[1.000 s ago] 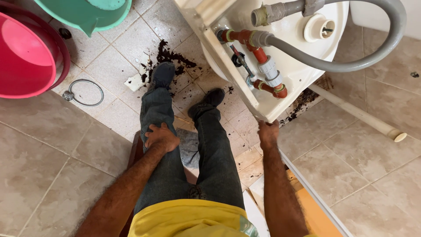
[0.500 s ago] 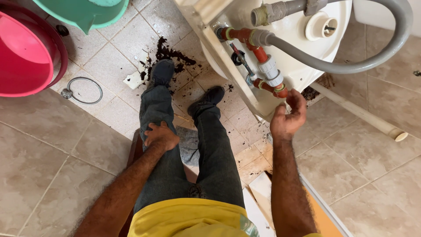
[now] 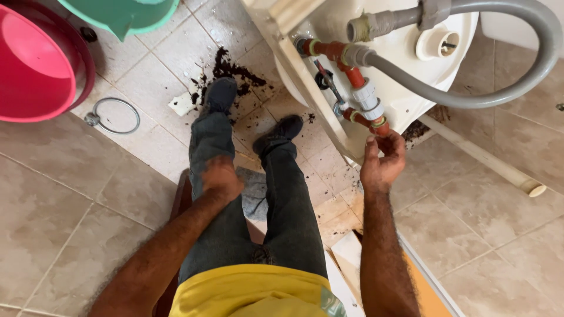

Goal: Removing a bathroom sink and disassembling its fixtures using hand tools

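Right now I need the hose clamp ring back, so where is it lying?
In the head view the metal ring lies flat on the floor tiles at left, just right of the pink basin and left of the person's left shoe.
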